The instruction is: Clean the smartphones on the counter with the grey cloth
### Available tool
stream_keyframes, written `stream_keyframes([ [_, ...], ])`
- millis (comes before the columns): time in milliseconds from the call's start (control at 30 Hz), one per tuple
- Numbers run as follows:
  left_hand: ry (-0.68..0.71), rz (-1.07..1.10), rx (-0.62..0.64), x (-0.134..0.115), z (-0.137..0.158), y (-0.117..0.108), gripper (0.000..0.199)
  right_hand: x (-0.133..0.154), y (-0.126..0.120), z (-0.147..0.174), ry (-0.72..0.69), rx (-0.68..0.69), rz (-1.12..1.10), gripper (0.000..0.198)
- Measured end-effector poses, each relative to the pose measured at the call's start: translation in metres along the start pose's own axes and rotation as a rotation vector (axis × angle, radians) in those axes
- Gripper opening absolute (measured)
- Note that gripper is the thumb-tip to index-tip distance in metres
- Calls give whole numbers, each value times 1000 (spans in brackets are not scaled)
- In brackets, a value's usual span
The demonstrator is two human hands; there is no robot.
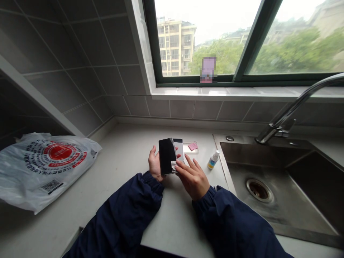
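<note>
My left hand (154, 163) is wrapped round a black smartphone (166, 154), holding it with the dark screen towards me. The fingers of my right hand (195, 179) press a small whitish wiping cloth (173, 165) against the phone's lower right edge. Behind the held phone, partly hidden by it, a second, light-faced phone (179, 146) shows on the counter. Beside it lies a clear phone case (195, 150) with a pink slip (192, 146) on it. A small white-capped bottle (213, 159) with a yellow and blue label stands right of my right hand.
A steel sink (224, 172) with a chrome tap (279, 114) is set into the counter (118, 157) on the right. At the far left lies a white plastic bag (77, 150) with red and black print. A tiled wall and window run along the back.
</note>
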State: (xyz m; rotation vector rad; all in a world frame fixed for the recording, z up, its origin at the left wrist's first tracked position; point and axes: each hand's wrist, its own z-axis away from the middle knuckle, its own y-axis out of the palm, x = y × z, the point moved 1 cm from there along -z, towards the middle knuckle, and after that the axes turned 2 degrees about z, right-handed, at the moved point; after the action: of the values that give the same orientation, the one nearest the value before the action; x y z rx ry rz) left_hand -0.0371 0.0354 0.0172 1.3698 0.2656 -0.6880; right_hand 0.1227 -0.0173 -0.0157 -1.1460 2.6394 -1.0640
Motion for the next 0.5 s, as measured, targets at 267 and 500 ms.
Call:
stream_keyframes([
  [267,3,-56,18,-2,-3,-4,77,-13,1,-1,510,38,-590,22],
  [500,42,-151,49,2,0,-1,76,-6,4,-4,883,176,-888,43],
])
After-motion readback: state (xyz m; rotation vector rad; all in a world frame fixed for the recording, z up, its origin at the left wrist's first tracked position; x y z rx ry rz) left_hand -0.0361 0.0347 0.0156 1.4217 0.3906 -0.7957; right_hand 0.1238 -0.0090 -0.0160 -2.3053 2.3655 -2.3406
